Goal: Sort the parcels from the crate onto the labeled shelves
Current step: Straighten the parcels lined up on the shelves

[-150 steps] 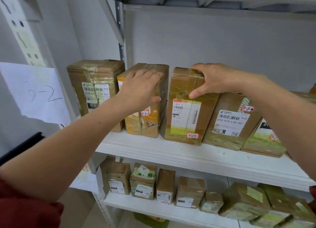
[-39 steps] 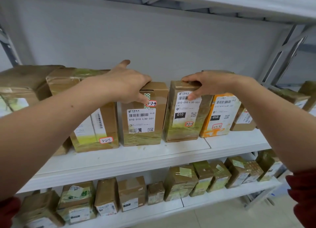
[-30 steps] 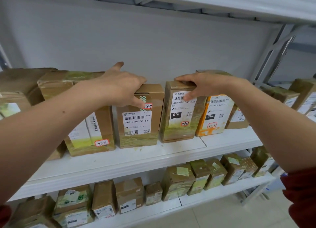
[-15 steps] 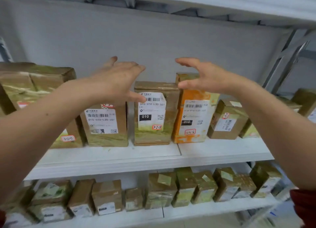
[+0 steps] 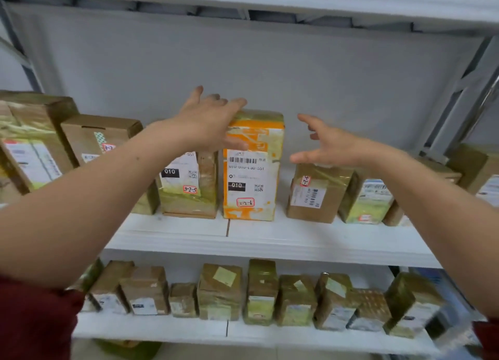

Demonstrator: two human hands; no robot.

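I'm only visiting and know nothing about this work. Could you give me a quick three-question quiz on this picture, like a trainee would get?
1. True or false: the right hand grips a parcel.
2. What colour is the tall parcel between the left hand and the right hand? A) blue B) orange C) black
3. Fill in: the brown parcel just left of the tall parcel bears a sticker reading 3-2-__.

Key:
1. False. The right hand is open and holds nothing.
2. B.
3. 5.
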